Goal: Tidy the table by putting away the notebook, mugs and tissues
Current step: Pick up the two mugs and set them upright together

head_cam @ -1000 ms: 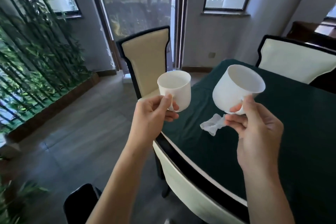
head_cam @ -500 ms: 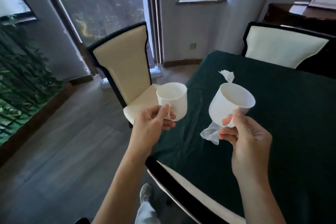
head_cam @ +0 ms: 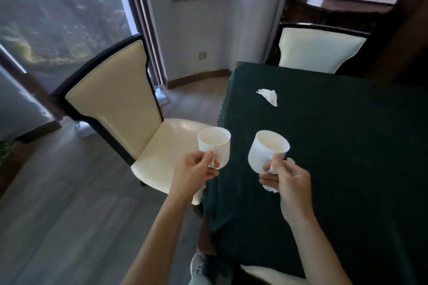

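My left hand (head_cam: 193,173) grips the handle of a white mug (head_cam: 215,144), held upright just off the table's left edge. My right hand (head_cam: 288,180) holds a second white mug (head_cam: 268,151) by its handle, tilted a little, above the dark green tablecloth (head_cam: 347,146). A crumpled white tissue (head_cam: 268,96) lies farther back on the cloth near the left edge. Another tissue (head_cam: 269,188) peeks out from under my right hand, mostly hidden. No notebook is in sight.
A cream chair with a black frame (head_cam: 111,99) stands left of the table, facing it. A second cream chair (head_cam: 319,50) is at the far side, a dark wooden sideboard (head_cam: 335,14) behind it. A chair back (head_cam: 266,274) and my shoe (head_cam: 199,266) are below.
The view has swung right and down, bringing more of the table and a far tissue into sight. Both hands, each still holding a mug, have come lower and closer together.
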Tool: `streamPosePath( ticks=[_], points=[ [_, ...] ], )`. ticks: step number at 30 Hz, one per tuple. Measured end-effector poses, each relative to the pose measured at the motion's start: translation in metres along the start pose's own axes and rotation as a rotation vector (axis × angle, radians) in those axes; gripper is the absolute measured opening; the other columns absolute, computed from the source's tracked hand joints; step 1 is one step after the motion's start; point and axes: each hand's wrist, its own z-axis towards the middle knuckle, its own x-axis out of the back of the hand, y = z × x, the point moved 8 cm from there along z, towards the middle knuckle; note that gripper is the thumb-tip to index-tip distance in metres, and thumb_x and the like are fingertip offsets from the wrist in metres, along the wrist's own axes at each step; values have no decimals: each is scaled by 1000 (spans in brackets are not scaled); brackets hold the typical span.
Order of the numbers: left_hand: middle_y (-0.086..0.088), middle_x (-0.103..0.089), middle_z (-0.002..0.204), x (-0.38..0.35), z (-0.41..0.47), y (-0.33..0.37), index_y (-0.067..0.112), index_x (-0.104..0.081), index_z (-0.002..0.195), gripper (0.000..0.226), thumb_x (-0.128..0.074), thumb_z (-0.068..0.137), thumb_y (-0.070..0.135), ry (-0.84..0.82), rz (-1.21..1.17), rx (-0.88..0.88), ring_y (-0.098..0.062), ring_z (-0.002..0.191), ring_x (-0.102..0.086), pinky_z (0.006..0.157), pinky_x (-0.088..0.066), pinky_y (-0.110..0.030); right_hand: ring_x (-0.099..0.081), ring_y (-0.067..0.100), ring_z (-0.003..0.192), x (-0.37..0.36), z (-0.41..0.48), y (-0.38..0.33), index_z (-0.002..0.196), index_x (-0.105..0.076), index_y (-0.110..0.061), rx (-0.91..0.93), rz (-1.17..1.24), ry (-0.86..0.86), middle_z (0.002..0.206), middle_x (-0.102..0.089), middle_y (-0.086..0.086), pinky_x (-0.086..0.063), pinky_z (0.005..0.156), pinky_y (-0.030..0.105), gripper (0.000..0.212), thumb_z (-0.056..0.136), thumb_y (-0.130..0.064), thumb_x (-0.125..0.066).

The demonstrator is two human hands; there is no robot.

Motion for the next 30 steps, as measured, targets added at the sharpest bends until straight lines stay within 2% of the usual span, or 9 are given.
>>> streamPosePath(
  ticks=[3, 5, 7, 10, 12, 17, 21, 26, 30],
  points=[
    [-16, -79, 86, 1, 27, -28, -4, -75, 82, 39, -59, 105, 24, -61, -13, 81, -20, 68, -76, 76, -64, -34, -72, 21, 62, -13, 11, 30, 76, -73, 3, -93, -53, 55, 115, -69, 13, -66, 67, 37, 38, 103, -21, -63],
    [-19, -78, 88, -2, 38, -49, 2, -74, 78, 38, -58, 106, 24, -93, -42, 146, -20, 69, -75, 74, -64, -32, -73, 20, 63, -16, 17, 52, 77, -74, 3, -169, -88, 90, 99, -73, 15, -66, 76, 45, 36, 102, -20, -64],
    [-14, -78, 87, -7, 48, -71, 6, -72, 76, 40, -57, 106, 26, -120, -32, 194, -20, 70, -75, 72, -63, -32, -73, 22, 65, -15, 21, 73, 79, -75, 2, -229, -130, 108, 87, -73, 13, -66, 81, 49, 34, 101, -21, -64],
    [-11, -77, 85, -15, 59, -93, 7, -72, 71, 42, -57, 105, 27, -138, 14, 225, -17, 64, -74, 68, -61, -31, -76, 23, 67, -7, 25, 97, 82, -76, 4, -288, -205, 143, 90, -75, 16, -67, 80, 47, 35, 101, -22, -64],
    [-11, -76, 82, -24, 62, -103, 6, -72, 70, 43, -58, 105, 28, -157, 28, 241, -17, 62, -74, 72, -65, -34, -78, 24, 70, 1, 28, 111, 83, -75, 5, -330, -237, 173, 95, -75, 17, -67, 79, 45, 34, 100, -21, -64],
    [-5, -77, 70, -45, 55, -127, 9, -73, 71, 41, -63, 101, 35, -190, 91, 263, -26, 78, -79, 76, -67, -36, -79, 27, 76, 16, 26, 140, 93, -73, 4, -488, -241, 203, 102, -73, 15, -66, 68, 33, 15, 91, -7, -62],
    [-9, -79, 78, -60, 39, -144, 2, -75, 77, 40, -64, 101, 33, -210, 75, 291, -22, 72, -78, 73, -66, -34, -78, 29, 86, 19, 18, 157, 100, -71, 5, -660, -218, 151, 109, -69, 19, -67, 77, 37, 15, 87, 0, -63],
    [-7, -78, 83, -70, 20, -162, 1, -75, 83, 37, -63, 102, 30, -201, 80, 313, -22, 73, -79, 78, -66, -36, -76, 35, 96, 22, 19, 165, 106, -70, 9, -743, -150, 55, 116, -68, 23, -65, 87, 44, 21, 91, -3, -62],
    [-6, -81, 81, -69, 7, -172, 1, -75, 84, 35, -64, 102, 29, -137, 40, 315, -28, 79, -80, 78, -66, -38, -76, 32, 100, 33, 16, 168, 102, -75, 2, -761, -275, -50, 108, -77, 18, -65, 85, 38, 21, 92, -12, -65]
  ],
)
